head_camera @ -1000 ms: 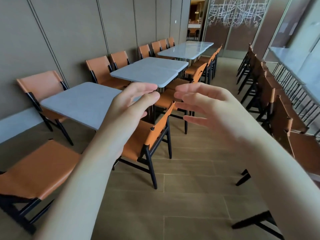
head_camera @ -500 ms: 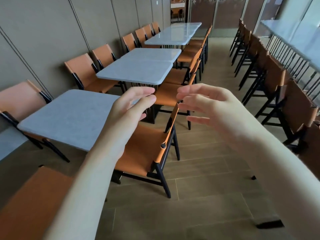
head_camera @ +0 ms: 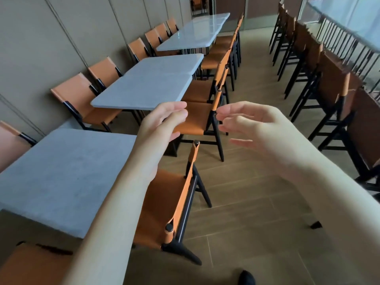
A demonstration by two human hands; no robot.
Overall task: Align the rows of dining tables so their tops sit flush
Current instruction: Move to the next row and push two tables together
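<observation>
A row of grey-topped dining tables runs along the left wall. The nearest table stands alone at lower left. Beyond a gap, a pair of tables is pushed together, the nearer top set a little left of the farther one. A long glossy table stands farther back. My left hand and my right hand are raised in front of me over the aisle, fingers spread, holding nothing and touching no table.
Orange chairs with black frames line both sides of the tables; one stands right below my left arm and another lies beyond my hands. A dark row of chairs and a counter fill the right. A wood-floor aisle runs between them.
The view has moved forward along the aisle and tipped down; the nearest table and chair are now much closer. Both hands keep the same raised, open pose.
</observation>
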